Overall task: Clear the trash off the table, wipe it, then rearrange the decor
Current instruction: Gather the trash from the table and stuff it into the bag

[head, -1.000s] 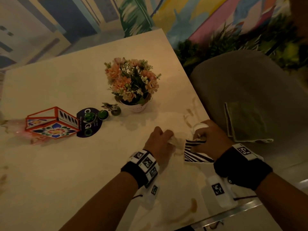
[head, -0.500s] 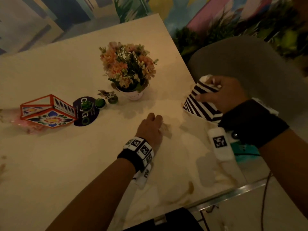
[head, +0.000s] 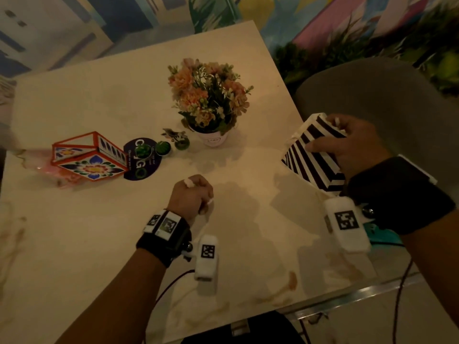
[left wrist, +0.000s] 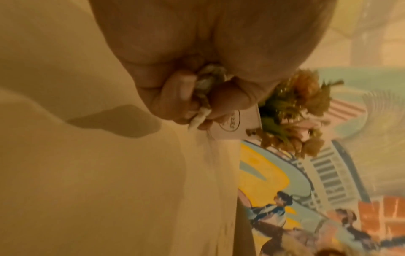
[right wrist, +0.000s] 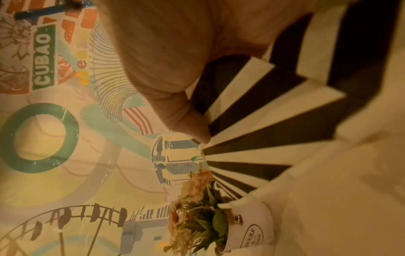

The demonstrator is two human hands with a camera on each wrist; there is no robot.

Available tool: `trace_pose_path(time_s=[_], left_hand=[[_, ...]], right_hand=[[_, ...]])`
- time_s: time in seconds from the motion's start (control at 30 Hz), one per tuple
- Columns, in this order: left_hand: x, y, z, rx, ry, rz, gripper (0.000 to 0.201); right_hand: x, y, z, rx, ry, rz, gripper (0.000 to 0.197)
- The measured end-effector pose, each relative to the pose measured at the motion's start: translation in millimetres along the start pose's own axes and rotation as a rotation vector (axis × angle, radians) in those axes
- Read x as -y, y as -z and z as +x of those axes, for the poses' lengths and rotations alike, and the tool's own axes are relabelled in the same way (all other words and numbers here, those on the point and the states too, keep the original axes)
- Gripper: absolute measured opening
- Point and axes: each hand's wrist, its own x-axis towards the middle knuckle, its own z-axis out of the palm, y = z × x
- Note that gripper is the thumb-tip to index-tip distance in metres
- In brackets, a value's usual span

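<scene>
My left hand is balled in a fist over the middle of the pale table, gripping a crumpled white napkin whose ends poke out; the left wrist view shows the napkin squeezed between curled fingers. My right hand holds a black-and-white striped paper bag above the table's right edge, thumb on its near face; in the right wrist view the thumb lies on the bag. A white pot of orange flowers stands behind.
At the left stand an orange-framed floral tent card, a dark round coaster and small green succulents. Brown stains mark the table's near right. A grey chair is beyond the right edge.
My right hand lifted the striped bag off the table and out to the right. My left hand closed round the napkin and drew back toward me.
</scene>
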Motion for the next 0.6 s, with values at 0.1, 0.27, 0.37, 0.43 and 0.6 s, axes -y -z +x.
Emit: trace_pose_path(time_s=[0.1, 0.27, 0.37, 0.43, 0.6], left_hand=[[-6.2, 15.9, -6.9, 0.029, 0.003, -0.186, 0.011], [-7.9, 54.8, -16.0, -0.052, 0.037, -0.294, 0.014], [-5.5, 84.2, -24.6, -0.107, 0.052, -0.319, 0.022], [-2.3, 108.0, -29.0, -0.134, 0.054, -0.350, 0.024], [15.8, 176.2, -44.4, -0.123, 0.047, -0.408, 0.031]], right_hand=[[3.4, 0.1, -7.1, 0.007, 0.022, 0.037, 0.049], [8.2, -13.8, -21.9, 0.051, 0.072, 0.054, 0.036], [12.8, -34.6, -36.7, 0.086, 0.123, 0.019, 0.024], [18.1, -50.5, -48.5, 0.092, 0.156, 0.052, 0.024], [32.2, -105.6, -84.8, 0.084, 0.233, 0.060, 0.024]])
